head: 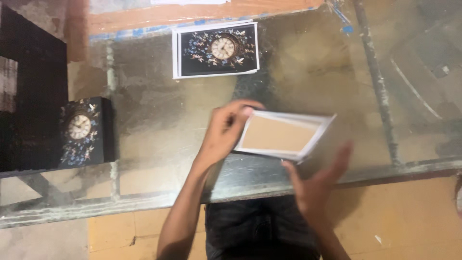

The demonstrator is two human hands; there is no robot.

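Note:
Both hands hold a shallow box part (281, 135) with white edges and a brown cardboard face, tilted over the glass table (159, 120). My left hand (224, 130) grips its left edge with the fingers curled over the top. From below, my right hand (317, 180) supports the right corner, thumb on the lower edge. At the far side of the table lies a stack of white-bordered prints (215, 49) showing a clock among blue flowers on black. A finished black box (86, 131) with the same clock picture stands at the left.
A dark stack of boxes (31, 91) fills the far left. An orange board (192, 14) runs along the table's far edge. The table's metal frame (120, 202) crosses the near side, with yellow floor (409, 221) below.

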